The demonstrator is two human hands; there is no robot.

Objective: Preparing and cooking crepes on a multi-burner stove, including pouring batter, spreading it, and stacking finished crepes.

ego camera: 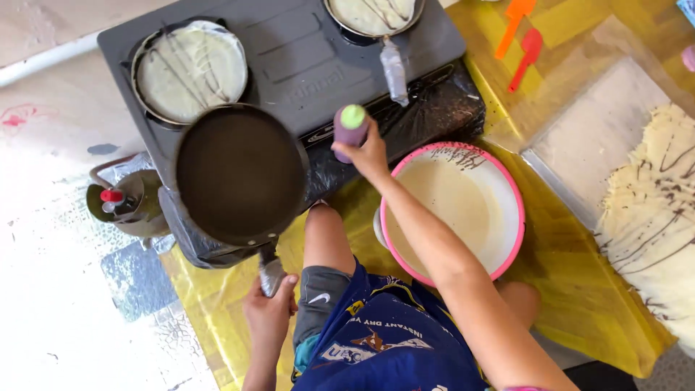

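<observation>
the empty dark pan (240, 174) hangs above the near-left corner of the grey stove (304, 65), its round face level and bare. its handle (269, 271) runs straight down toward the person, so the long axis points from the stove to the body. the left hand (269, 315) is wrapped around the handle's end, fingers curled shut around it, directly below the pan. the right hand (369, 153) is up at the stove's front edge, to the right of the pan's rim, fingers closed round a purple squeeze bottle with a green cap (350, 130), held upright. of the two, the bottle hand sits nearer the pan's face. behind the dark pan a pan with a pale crepe striped with dark lines (190, 71) sits on the left burner; another filled pan (373, 14) sits on the right. a pink-rimmed bowl of batter (452, 210) lies under the right forearm on a yellow sheet (579, 282).
</observation>
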